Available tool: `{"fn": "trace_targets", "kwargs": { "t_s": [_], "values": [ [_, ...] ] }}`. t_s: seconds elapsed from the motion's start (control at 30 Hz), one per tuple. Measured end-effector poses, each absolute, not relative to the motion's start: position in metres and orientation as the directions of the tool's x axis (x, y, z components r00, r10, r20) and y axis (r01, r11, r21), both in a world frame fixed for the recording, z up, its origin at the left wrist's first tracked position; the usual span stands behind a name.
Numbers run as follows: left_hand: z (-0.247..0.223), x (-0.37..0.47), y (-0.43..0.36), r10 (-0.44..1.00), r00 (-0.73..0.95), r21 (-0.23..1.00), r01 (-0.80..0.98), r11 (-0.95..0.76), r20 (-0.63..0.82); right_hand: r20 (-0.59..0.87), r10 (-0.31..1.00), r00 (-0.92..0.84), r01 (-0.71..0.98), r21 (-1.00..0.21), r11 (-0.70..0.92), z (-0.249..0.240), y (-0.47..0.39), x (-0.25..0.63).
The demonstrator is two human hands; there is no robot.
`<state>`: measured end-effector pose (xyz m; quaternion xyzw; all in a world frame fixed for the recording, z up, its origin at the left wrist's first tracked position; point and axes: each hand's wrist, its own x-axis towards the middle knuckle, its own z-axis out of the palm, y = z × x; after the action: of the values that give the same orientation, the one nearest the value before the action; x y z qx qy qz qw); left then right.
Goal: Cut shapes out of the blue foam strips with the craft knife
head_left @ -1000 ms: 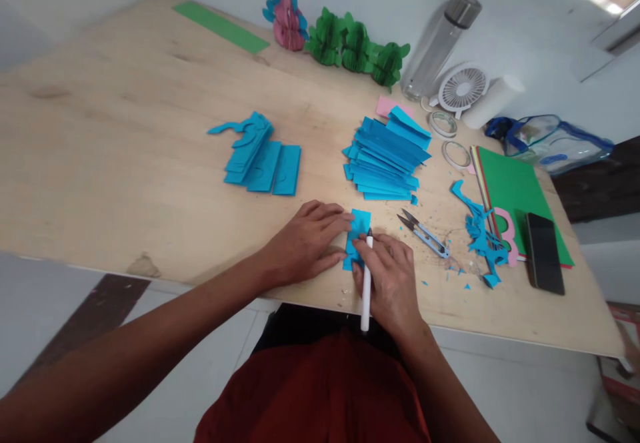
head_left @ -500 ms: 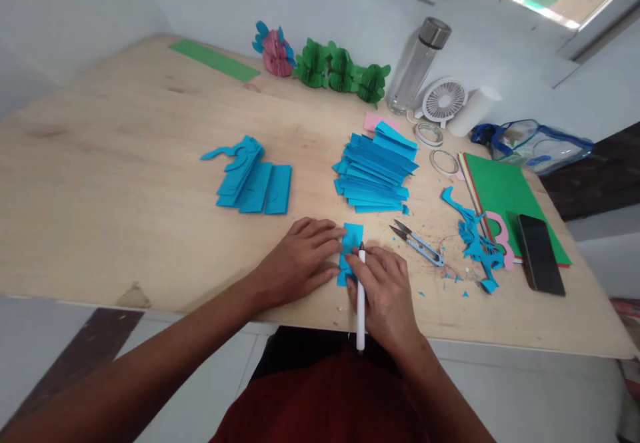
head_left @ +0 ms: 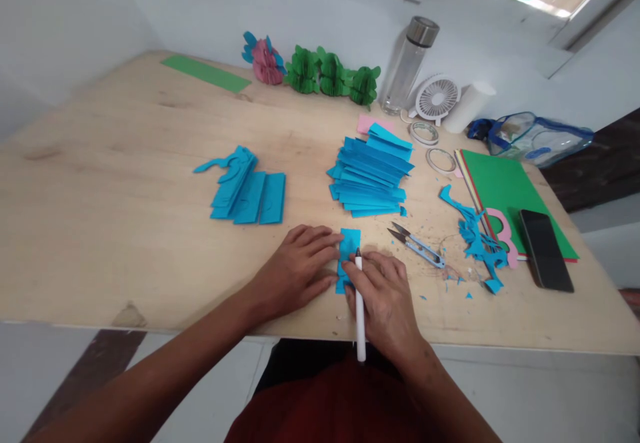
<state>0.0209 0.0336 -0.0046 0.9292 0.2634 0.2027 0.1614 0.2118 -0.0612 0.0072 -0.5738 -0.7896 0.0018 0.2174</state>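
Observation:
A narrow blue paper piece [head_left: 351, 237] lies at the table's front, between my two hands. My left hand [head_left: 297, 273] rests flat and open, its fingertips at the paper's left edge. My right hand [head_left: 384, 293] is closed around a white pen [head_left: 360, 326], whose dark end points away from me over the paper. That hand's fingers cover part of the paper's lower right. Just right of it, the thread snips [head_left: 417, 245] lie with their blades apart. Behind my hands sits a pile of folded blue paper strips [head_left: 370, 173], and to the left several blue folded pieces with drawn curves [head_left: 247, 193].
Blue paper scraps [head_left: 475, 236], a pink cutout [head_left: 503, 236], a phone [head_left: 547, 251] and green sheets [head_left: 505, 186] occupy the right. Along the wall stand green paper figures [head_left: 331, 75], a pink one [head_left: 267, 63], a bottle [head_left: 411, 66] and a fan [head_left: 437, 98]. Tape rolls [head_left: 424, 133] lie nearby.
The view has shifted slightly, so the far items sit a little further left. Both hands keep nearly the same pose on the paper, and the pen stays in my right hand.

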Motion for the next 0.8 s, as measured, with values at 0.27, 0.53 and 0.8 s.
{"fn": "trace_targets", "kwargs": {
  "t_s": [0.27, 0.53, 0.8],
  "values": [
    [-0.0038, 0.0202, 0.0347, 0.528, 0.796, 0.378, 0.41, -0.83, 0.296, 0.336, 0.908, -0.252, 0.905, -0.25, 0.344, 0.0069, -0.0609, 0.212],
    [-0.0025, 0.0212, 0.0355, 0.524, 0.797, 0.366, 0.411, -0.835, 0.3, 0.375, 0.893, -0.25, 0.904, -0.239, 0.354, 0.0059, -0.0605, 0.2116],
    [-0.0009, 0.0215, 0.0335, 0.531, 0.796, 0.348, 0.429, -0.833, 0.289, 0.382, 0.89, -0.251, 0.901, -0.243, 0.358, 0.0055, -0.0609, 0.2119]
  ]
}}
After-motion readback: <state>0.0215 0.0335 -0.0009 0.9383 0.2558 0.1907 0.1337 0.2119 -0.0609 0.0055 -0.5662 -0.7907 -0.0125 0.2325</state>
